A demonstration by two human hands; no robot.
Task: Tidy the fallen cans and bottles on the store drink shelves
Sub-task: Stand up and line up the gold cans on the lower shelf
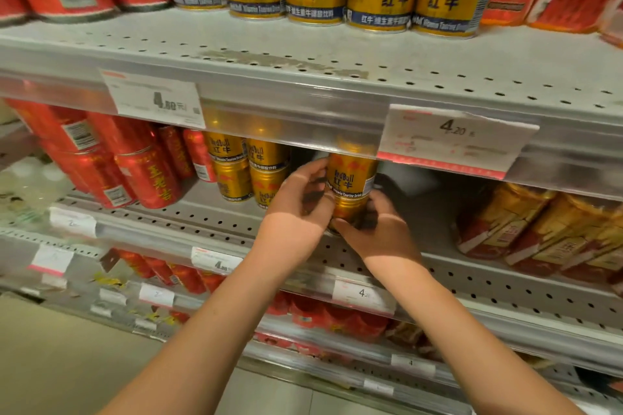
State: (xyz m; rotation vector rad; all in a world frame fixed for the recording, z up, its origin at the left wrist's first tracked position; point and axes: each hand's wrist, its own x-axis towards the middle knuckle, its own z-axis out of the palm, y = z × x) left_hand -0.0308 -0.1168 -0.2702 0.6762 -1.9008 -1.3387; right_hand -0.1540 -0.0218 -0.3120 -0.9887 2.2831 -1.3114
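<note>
Where the perforated middle shelf (472,283) juts forward, red cans (145,175) and stacked gold cans (249,172) sit at its left. The left hand (298,209) and right hand (381,236) curl their fingers round one near-upright held can (350,185) above the shelf front, its base hidden. Its label reads "RedBull" and "Vitamin Taurine Drink". The left price tag (158,99) reads 4.80; the right price tag (455,138) reads 4.20.

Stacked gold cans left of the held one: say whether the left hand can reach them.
Likely yes: the stacked gold cans stand beside the left hand, nothing between, though it grips the held can.
</note>
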